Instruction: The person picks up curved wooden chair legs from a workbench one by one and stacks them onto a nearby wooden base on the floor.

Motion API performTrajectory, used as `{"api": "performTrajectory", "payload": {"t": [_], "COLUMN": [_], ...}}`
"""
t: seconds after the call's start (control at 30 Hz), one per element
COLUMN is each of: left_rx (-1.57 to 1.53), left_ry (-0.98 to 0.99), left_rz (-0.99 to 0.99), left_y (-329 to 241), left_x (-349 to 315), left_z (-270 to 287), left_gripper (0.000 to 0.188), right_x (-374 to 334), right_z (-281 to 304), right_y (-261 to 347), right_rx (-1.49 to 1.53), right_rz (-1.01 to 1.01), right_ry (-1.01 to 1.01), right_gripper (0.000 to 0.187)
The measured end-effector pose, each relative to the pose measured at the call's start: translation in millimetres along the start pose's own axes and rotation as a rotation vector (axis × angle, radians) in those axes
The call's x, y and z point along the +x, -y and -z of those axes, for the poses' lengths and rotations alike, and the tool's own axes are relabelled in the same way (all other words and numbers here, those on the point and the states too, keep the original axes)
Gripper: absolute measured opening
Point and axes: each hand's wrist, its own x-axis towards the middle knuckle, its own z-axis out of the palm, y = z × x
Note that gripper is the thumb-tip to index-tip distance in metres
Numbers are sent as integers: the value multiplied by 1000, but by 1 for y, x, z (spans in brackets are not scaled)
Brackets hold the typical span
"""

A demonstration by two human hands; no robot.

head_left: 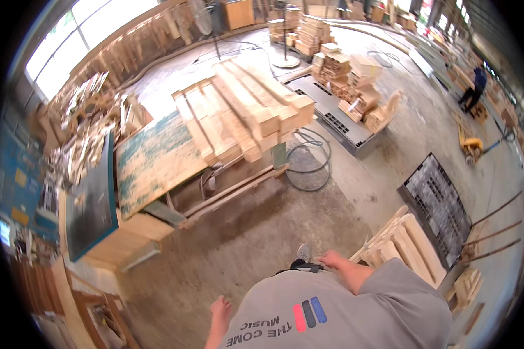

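Observation:
My left hand point(220, 306) hangs low beside my grey shirt with its fingers loosely bent and apart, and nothing shows in it. In front of my waist, my right hand point(331, 259) is empty too, fingers slack. It is nearest to a stack of pale wooden pieces point(399, 244) on my right, and a gap of floor seems to lie between them. Ahead, several long squared timbers point(230, 113) lie side by side on a workbench, next to a sawdust-covered green panel point(157, 166). Neither hand touches the timbers.
A dark slotted pallet point(439, 203) stands at right. Farther off, wood stacks point(343, 81) rest on another pallet point(332, 110). A coiled hose point(308, 160) lies on the floor by the bench. Scrap wood point(93, 128) is heaped at left. A person point(477, 87) stands far right near a yellow pallet jack point(470, 142).

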Motion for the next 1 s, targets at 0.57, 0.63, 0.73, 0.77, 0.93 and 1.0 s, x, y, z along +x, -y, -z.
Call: {"api": "performTrajectory", "payload": {"t": [0.57, 0.63, 0.73, 0.77, 0.93, 1.0], "left_rx": [583, 633, 707, 738, 1030, 1221], "left_ry": [-58, -97, 9, 66, 262, 295], "left_rz": [-1077, -1219, -1402, -1420, -1520, -1533], "left_y": [-337, -384, -438, -451, -489, -505], "left_x": [37, 8, -3, 7, 31, 33], "left_z": [-386, -450, -520, -551, -687, -726], "left_gripper": [19, 23, 26, 28, 41, 48], "right_x": [82, 84, 82, 80, 121, 142], "right_z": [115, 116, 127, 130, 175, 220], "right_y": [-101, -108, -98, -98, -88, -73], "right_rx": [378, 515, 764, 864, 1045, 541], "right_rz": [-49, -180, -273, -304, -305, -116], "right_ry": [-427, -323, -259, -262, -418, -470], "right_gripper": [32, 30, 29, 29, 27, 25]}}
